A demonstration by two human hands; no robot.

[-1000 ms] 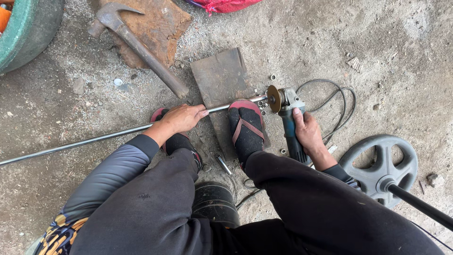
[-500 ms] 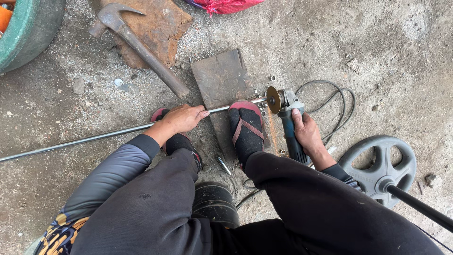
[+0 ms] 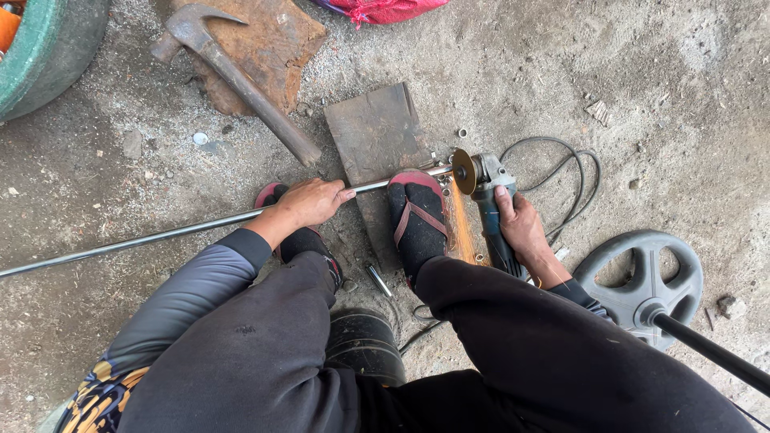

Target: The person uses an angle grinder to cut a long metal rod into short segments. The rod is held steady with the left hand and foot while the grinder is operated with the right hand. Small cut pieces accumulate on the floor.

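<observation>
A long thin metal rod (image 3: pixel 144 239) lies across the concrete floor from the left edge to the middle. My left hand (image 3: pixel 309 202) presses it down near my sandalled foot (image 3: pixel 417 212), which also stands on the rod. My right hand (image 3: pixel 521 228) grips an angle grinder (image 3: pixel 485 200). Its disc (image 3: pixel 463 171) meets the rod's right end, and orange sparks stream down beside the foot. The rod's end rests on a flat rusty metal plate (image 3: pixel 373 128).
A large hammer (image 3: pixel 241 80) lies on a rusty slab at upper left. A green tub (image 3: pixel 48 48) sits in the top left corner, a red bag (image 3: pixel 381 10) at top. A grey weight plate on a bar (image 3: pixel 642 281) lies right. The grinder's cable (image 3: pixel 573 180) loops beside it.
Sparks now fly from the disc at the rod's end; earlier frames showed none. Both hands and the foot stay in the same places.
</observation>
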